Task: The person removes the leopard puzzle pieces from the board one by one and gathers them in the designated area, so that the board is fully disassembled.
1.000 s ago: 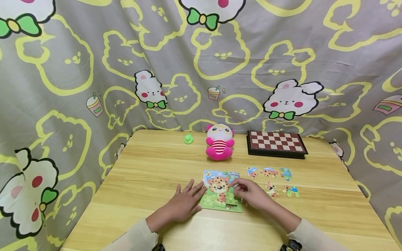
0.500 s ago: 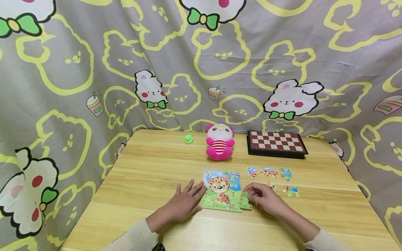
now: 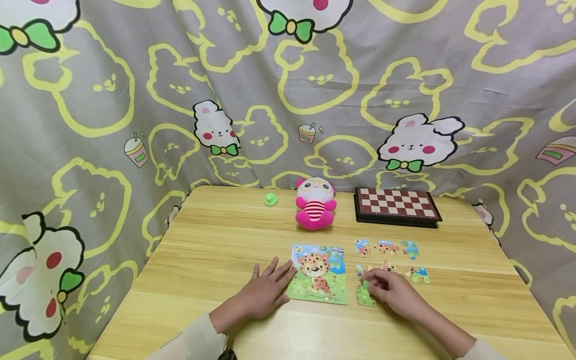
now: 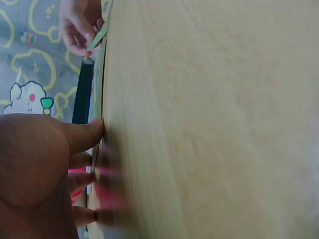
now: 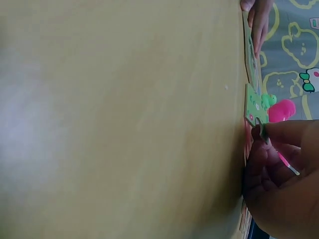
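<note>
Between finger and thumb, my right hand (image 3: 392,294) pinches a green puzzle piece (image 3: 365,296), low over the table just right of the puzzle board. The right wrist view shows that piece (image 5: 253,105) tilted up from the fingertips. My left hand (image 3: 266,294) lies flat with fingers spread, its fingertips at the left edge of the puzzle board (image 3: 306,286). A spotted leopard cub on grass under blue sky is pictured on the board. In the left wrist view, the left thumb and fingertips (image 4: 94,130) touch down along the board's side.
Several loose puzzle pieces (image 3: 386,247) lie in two rows to the right, partly behind my right hand. Along the back stand a green toy duck (image 3: 270,200), a pink plush panda (image 3: 315,205) and a checkered board-game box (image 3: 397,206). A patterned curtain (image 3: 252,75) hangs behind.
My right hand has drawn the green puzzle piece off the board's lower right and moved it to the right, uncovering the picture there. My left hand has stayed in place.
</note>
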The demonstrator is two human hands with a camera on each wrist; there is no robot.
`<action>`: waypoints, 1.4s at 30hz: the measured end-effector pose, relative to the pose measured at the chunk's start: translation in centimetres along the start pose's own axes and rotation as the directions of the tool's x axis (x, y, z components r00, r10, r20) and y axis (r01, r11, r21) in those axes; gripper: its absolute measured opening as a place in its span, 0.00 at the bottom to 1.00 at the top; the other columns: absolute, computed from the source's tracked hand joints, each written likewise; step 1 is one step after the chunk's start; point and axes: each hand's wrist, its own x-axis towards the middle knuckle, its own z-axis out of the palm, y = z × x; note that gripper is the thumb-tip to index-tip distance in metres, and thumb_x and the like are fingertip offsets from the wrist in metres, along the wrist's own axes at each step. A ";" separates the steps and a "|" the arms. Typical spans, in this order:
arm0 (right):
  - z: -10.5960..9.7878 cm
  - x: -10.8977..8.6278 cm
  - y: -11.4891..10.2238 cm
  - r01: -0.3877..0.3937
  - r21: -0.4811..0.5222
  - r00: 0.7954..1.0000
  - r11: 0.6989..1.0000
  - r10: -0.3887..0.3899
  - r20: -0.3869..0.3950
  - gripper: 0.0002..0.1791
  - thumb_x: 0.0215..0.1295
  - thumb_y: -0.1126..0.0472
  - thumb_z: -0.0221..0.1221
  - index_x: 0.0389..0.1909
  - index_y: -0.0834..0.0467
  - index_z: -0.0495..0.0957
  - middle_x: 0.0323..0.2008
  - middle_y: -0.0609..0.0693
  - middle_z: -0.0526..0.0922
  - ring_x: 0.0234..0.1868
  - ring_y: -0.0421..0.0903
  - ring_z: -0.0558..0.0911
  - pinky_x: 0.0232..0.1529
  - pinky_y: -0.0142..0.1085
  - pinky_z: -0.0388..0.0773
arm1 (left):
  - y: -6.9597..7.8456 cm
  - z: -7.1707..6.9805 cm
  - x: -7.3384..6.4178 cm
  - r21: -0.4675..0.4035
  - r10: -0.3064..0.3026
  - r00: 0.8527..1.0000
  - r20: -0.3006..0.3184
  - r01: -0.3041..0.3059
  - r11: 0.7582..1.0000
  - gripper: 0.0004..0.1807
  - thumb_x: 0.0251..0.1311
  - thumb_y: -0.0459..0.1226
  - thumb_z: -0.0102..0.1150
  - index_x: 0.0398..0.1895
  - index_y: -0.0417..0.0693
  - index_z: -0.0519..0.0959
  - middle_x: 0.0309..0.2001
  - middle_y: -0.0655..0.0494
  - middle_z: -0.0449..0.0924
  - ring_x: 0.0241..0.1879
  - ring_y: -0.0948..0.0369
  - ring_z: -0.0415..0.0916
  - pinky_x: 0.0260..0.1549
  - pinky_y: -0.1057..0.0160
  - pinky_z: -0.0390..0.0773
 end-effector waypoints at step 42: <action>0.0 -0.5 0.8 0.058 -0.073 0.998 0.996 -0.060 -0.015 0.10 0.72 0.63 0.63 0.50 0.53 0.86 0.46 0.46 0.85 0.35 0.37 0.73 0.35 0.30 0.74 | -0.2 0.3 0.0 -0.004 0.004 1.000 -0.008 -0.004 1.000 0.39 0.77 0.56 0.48 0.85 0.58 0.51 0.84 0.56 0.45 0.81 0.41 0.41 0.66 0.21 0.51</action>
